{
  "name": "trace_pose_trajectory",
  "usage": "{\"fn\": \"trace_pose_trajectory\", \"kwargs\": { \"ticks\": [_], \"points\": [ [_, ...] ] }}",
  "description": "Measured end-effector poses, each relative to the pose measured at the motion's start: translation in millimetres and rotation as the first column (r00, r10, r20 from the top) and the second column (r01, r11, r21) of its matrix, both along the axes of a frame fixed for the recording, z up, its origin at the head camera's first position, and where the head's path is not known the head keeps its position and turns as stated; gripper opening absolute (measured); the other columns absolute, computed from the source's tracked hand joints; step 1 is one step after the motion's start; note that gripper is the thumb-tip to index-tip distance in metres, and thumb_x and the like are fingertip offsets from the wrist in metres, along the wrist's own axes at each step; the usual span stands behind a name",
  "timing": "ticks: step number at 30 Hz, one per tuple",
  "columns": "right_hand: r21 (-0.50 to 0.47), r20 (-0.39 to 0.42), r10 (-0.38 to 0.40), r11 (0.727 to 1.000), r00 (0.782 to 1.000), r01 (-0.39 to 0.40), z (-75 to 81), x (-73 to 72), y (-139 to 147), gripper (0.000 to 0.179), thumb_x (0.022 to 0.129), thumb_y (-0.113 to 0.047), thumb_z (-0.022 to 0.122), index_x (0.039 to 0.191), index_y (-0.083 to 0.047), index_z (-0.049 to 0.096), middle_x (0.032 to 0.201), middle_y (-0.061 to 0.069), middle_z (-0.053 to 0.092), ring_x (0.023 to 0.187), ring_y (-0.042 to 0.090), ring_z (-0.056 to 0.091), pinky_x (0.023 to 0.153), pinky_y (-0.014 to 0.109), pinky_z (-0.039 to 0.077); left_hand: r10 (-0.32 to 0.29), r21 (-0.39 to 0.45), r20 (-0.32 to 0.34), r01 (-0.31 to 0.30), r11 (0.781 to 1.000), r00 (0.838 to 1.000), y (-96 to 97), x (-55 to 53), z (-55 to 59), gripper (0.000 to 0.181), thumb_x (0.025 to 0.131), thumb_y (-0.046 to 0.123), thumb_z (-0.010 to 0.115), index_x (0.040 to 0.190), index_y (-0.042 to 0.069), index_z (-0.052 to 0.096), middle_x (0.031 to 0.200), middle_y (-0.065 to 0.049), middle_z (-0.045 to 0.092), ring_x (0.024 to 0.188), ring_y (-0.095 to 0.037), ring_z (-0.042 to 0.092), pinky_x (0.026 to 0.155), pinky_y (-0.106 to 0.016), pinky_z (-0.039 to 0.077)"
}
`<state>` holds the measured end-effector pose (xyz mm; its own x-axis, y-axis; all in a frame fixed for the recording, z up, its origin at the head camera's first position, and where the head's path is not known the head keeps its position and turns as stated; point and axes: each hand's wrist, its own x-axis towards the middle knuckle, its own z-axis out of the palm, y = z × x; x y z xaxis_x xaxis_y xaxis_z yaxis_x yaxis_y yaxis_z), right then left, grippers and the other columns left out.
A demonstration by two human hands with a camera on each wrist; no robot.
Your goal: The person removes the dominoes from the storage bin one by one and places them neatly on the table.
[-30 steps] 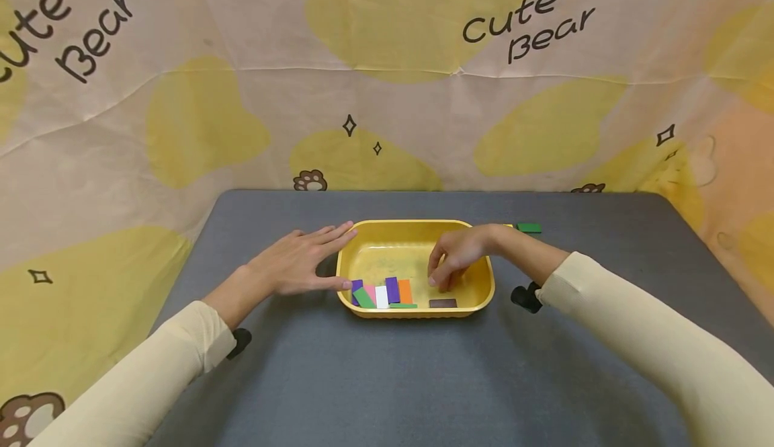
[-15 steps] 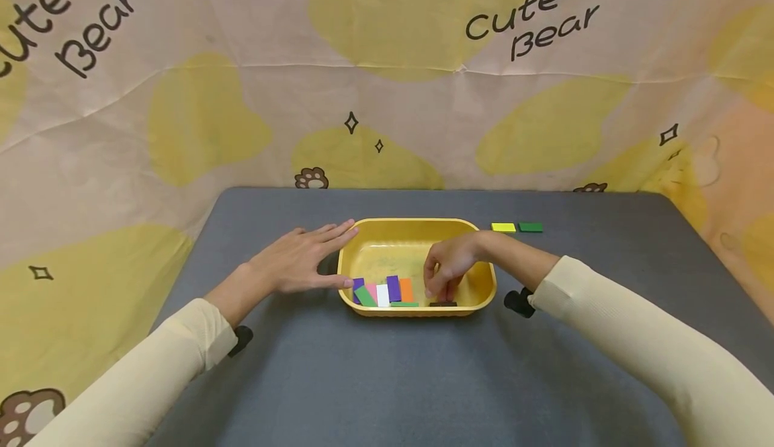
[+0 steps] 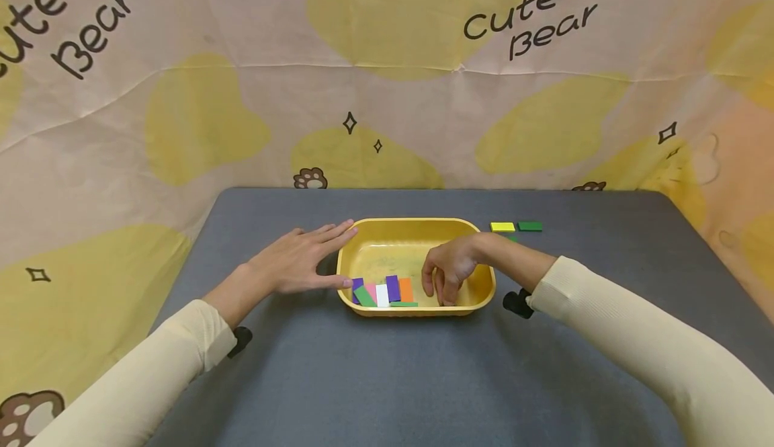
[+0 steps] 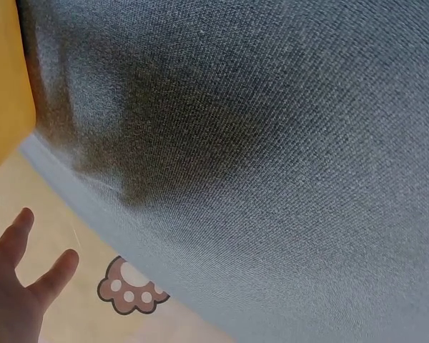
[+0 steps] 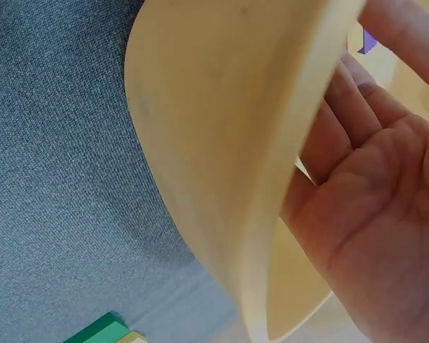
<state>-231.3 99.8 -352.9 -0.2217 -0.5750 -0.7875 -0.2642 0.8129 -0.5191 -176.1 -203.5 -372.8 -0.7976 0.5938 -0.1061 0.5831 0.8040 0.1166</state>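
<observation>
A yellow tub [image 3: 411, 311] stands on the grey table. My left hand [image 3: 293, 259] lies with straight, spread fingers at the tub's left rim, fingertips right at it. My right hand [image 3: 453, 262] reaches down inside the tub at the right, fingers spread and pointing at the floor near the front wall. No block shows between its thumb and fingers; the brown block there is hidden by the fingertips. To the left in the tub lie flat coloured blocks, among them an orange block [image 3: 406, 290], a white block [image 3: 382, 296] and a purple block [image 3: 393, 288].
Beyond the tub's right end lie a yellow block [image 3: 502, 227] and a dark green block [image 3: 529, 226]. Another green piece [image 3: 512, 238] peeks out behind the right forearm. A patterned cloth [image 3: 387, 97] hangs behind the table.
The right hand has shifted slightly and its fingers have come down over the brown block, which now drops out of sight. A green piece shows behind the forearm. The left hand stays put.
</observation>
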Motion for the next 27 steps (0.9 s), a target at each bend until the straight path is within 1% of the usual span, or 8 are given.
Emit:
{"fn": "trace_pose_trajectory", "kwargs": {
  "ticks": [2,7,13,20,23,27],
  "points": [
    [0.003,-0.004,0.033,0.999,0.999,-0.033,0.0,0.5,-0.8,0.033,0.083,0.004,0.075,0.113,-0.003,0.063,0.092,0.003,0.072,0.082,0.011,0.063,0.081,0.024,0.054,0.002,0.001,0.0,-0.002,1.0,1.0,-0.2,0.2,0.2,0.098,0.086,0.082,0.041,0.161,0.026,0.015,0.166,0.008,0.012,0.147,-0.027,0.03,0.107,-0.062,0.033],
    [0.003,-0.014,0.067,0.998,0.998,-0.067,0.9,1.9,-2.4,0.031,0.083,0.006,0.075,0.11,-0.002,0.064,0.091,0.003,0.071,0.08,0.01,0.062,0.081,0.026,0.055,0.003,0.006,-0.004,-0.003,1.0,1.0,-0.7,0.9,0.4,0.098,0.086,0.082,0.041,0.161,0.025,0.016,0.166,0.007,0.012,0.147,-0.027,0.031,0.106,-0.062,0.033],
    [0.033,-0.005,0.07,0.997,0.998,-0.069,2.3,2.6,-1.0,0.029,0.083,0.006,0.073,0.109,-0.003,0.065,0.088,0.006,0.072,0.074,0.011,0.062,0.083,0.031,0.055,0.009,0.008,0.011,-0.009,1.0,1.0,0.1,1.0,0.8,0.098,0.085,0.083,0.04,0.161,0.026,0.014,0.166,0.007,0.012,0.147,-0.025,0.029,0.107,-0.061,0.033],
    [0.053,-0.018,0.075,0.996,0.997,-0.074,4.0,2.7,1.2,0.025,0.083,0.006,0.073,0.106,-0.002,0.067,0.086,0.004,0.071,0.075,0.01,0.061,0.083,0.03,0.055,0.014,0.002,0.014,-0.014,1.0,1.0,0.2,0.5,0.2,0.098,0.085,0.084,0.04,0.161,0.027,0.013,0.165,0.01,0.01,0.148,-0.024,0.028,0.108,-0.061,0.032],
    [0.064,-0.019,0.084,0.995,0.996,-0.082,5.3,2.8,1.7,0.024,0.082,0.007,0.072,0.104,-0.002,0.068,0.086,0.003,0.071,0.076,0.01,0.062,0.081,0.031,0.055,0.006,0.009,0.0,-0.006,1.0,1.0,-0.2,0.5,-0.4,0.098,0.086,0.083,0.041,0.161,0.026,0.015,0.166,0.009,0.011,0.147,-0.025,0.029,0.107,-0.062,0.033],
    [0.093,-0.005,0.079,0.993,0.997,-0.078,8.7,3.0,2.3,0.025,0.083,0.007,0.071,0.106,-0.004,0.066,0.089,0.003,0.073,0.077,0.011,0.065,0.081,0.036,0.057,-0.004,0.015,-0.013,0.004,1.0,1.0,-0.1,0.6,-0.7,0.098,0.086,0.082,0.042,0.161,0.024,0.018,0.166,0.005,0.015,0.147,-0.027,0.031,0.106,-0.062,0.034]
  ]
}}
